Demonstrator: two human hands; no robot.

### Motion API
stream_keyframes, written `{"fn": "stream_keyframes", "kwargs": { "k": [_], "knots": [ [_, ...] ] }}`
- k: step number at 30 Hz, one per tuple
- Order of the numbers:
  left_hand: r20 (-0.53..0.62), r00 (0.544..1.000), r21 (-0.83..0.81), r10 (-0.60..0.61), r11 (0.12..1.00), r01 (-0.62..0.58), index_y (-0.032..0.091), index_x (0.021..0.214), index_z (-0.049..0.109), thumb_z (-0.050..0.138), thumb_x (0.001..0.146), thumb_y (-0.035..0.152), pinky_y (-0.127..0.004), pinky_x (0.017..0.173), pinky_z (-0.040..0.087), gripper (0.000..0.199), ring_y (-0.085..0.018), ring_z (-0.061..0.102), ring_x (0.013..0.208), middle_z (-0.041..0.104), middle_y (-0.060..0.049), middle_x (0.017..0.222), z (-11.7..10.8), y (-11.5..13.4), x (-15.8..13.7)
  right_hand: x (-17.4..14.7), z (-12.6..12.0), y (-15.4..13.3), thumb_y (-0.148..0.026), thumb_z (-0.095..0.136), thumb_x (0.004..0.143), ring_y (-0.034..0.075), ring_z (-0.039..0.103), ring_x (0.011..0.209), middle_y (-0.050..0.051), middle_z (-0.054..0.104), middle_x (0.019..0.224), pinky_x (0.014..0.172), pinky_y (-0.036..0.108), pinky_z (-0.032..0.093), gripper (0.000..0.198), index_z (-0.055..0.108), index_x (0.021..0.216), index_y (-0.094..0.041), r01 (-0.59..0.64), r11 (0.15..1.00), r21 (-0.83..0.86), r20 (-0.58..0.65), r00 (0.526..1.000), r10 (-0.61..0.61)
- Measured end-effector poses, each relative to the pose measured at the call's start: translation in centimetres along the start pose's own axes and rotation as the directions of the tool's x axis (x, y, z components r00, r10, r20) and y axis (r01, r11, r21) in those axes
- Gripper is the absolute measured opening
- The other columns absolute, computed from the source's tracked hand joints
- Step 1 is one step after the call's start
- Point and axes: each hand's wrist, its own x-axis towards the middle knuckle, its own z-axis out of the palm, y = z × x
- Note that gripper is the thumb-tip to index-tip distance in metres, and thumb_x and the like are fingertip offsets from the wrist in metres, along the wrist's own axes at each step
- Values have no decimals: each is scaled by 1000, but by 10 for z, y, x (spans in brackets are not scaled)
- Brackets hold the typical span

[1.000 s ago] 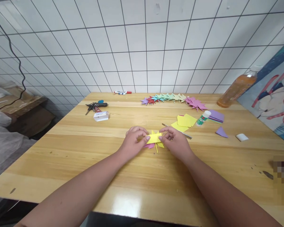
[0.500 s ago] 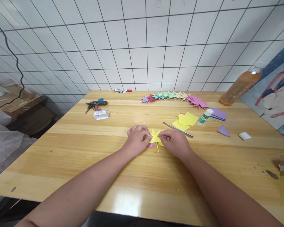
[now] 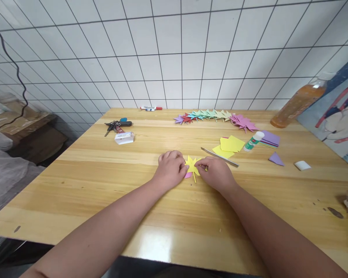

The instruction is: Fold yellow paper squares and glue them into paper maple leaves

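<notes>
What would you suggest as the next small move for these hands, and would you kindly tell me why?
Probably have the right hand gently press down the right side of the yellow paper leaf while the left hand steadies the other: both hands are at its edges, and pink paper peeks out at its lower left, so the pieces might otherwise slip.

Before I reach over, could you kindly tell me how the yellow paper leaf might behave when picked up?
The yellow paper leaf should be light, since it looks made of thin paper. Its pointed tips would probably bend under a firm pinch. The narrow stem, jutting out at the near side, may catch or crease easily.
</notes>
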Motion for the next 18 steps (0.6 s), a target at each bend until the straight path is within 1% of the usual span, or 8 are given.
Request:
{"fn": "stream_keyframes", "kwargs": {
  "k": [6, 8, 10, 11, 13, 16, 18],
  "knots": [
    [-1, 1000, 31, 10, 999, -10, 20, 71, 56, 54, 79, 31, -41, 86, 32, 13, -23, 46, 98, 56, -4, 100, 0, 3, -2, 1, 0, -3, -23, 50, 79, 16, 58, 71, 1, 68, 79, 63, 26, 38, 21, 71, 80, -25, -20, 999, -42, 18, 1000, 20],
    [-17, 1000, 16, -1, 1000, 1, 21, 82, 57, 57, 77, 30, -40, 85, 33, 10, -23, 47, 96, 56, -4, 98, 0, 5, -2, 1, 0, -3, -22, 49, 79, 16, 57, 72, 1, 67, 79, 63, 26, 37, 21, 70, 80, -24, -18, 998, -52, 21, 1000, 19],
    [-40, 999, 2, 11, 1000, -11, 23, 93, 57, 59, 76, 28, -39, 85, 33, 17, -23, 47, 97, 57, -4, 99, -1, 6, -2, 1, 1, -4, -22, 49, 79, 16, 57, 73, 1, 66, 78, 63, 26, 37, 20, 69, 80, -24, -14, 998, -56, 24, 1000, 15],
    [-39, 999, -4, 34, 999, -34, 23, 95, 57, 58, 77, 26, -39, 85, 33, 18, -22, 47, 96, 58, -4, 99, -1, 7, -2, 0, 1, -3, -21, 49, 79, 16, 57, 73, 1, 66, 78, 64, 26, 37, 20, 69, 80, -24, -13, 998, -57, 25, 1000, 15],
    [3, 995, -13, 102, 995, -102, 25, 89, 61, 54, 80, 24, -38, 84, 32, 11, -21, 48, 95, 61, -2, 95, -3, 6, -2, 0, 2, -3, -21, 49, 80, 16, 57, 74, 1, 65, 77, 65, 26, 37, 20, 69, 81, -24, -19, 998, -64, 25, 999, 21],
    [82, 980, -19, 181, 983, -180, 25, 79, 64, 50, 83, 24, -39, 84, 30, 15, -20, 50, 92, 64, -1, 86, -9, 4, 0, -1, 2, -3, -23, 51, 80, 16, 56, 74, 2, 62, 77, 64, 26, 37, 18, 69, 81, -25, -38, 996, -80, 17, 999, 40],
    [101, 971, -3, 218, 976, -219, 25, 79, 66, 52, 82, 29, -41, 87, 28, 15, -21, 50, 94, 65, -1, 86, -14, 3, 1, -1, 1, -2, -25, 52, 81, 16, 56, 75, 3, 61, 79, 63, 26, 38, 18, 70, 79, -25, -54, 995, -79, 17, 998, 55]
  ]
}}
